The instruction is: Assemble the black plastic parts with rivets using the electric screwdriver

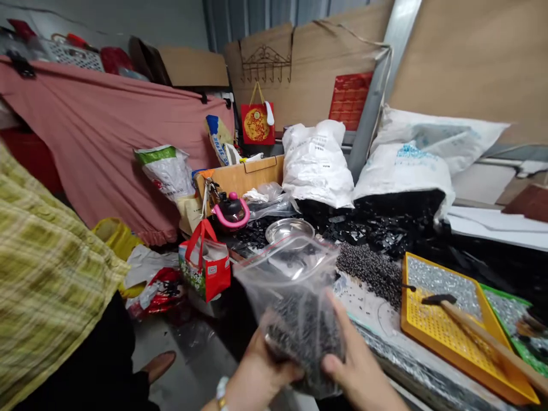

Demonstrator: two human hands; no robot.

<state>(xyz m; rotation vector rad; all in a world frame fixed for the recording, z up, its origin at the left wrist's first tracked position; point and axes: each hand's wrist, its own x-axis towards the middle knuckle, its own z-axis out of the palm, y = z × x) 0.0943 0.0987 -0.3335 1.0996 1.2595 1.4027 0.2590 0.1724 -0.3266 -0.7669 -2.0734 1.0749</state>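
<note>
A clear zip bag [306,319], partly filled with small dark pieces, is held up in front of me between both hands. My left hand [265,359] is wrapped round its lower left side, with a bracelet on the wrist. On the lower right side my right hand [353,354] grips the plastic, thumb in front. The bag's upper part is slack, and I cannot tell whether its zip is closed. Just behind it a shiny metal bowl [290,228] sits on the worktop. A heap of small dark pieces [370,268] is spread to its right.
A yellow perforated tray [454,342] with a wooden-handled tool [483,331] across it lies at right, beside a green tray [528,342]. White sacks [319,162] stand behind. A red gift bag [217,274] is left of my hands. A person in a checked shirt [47,274] stands at left.
</note>
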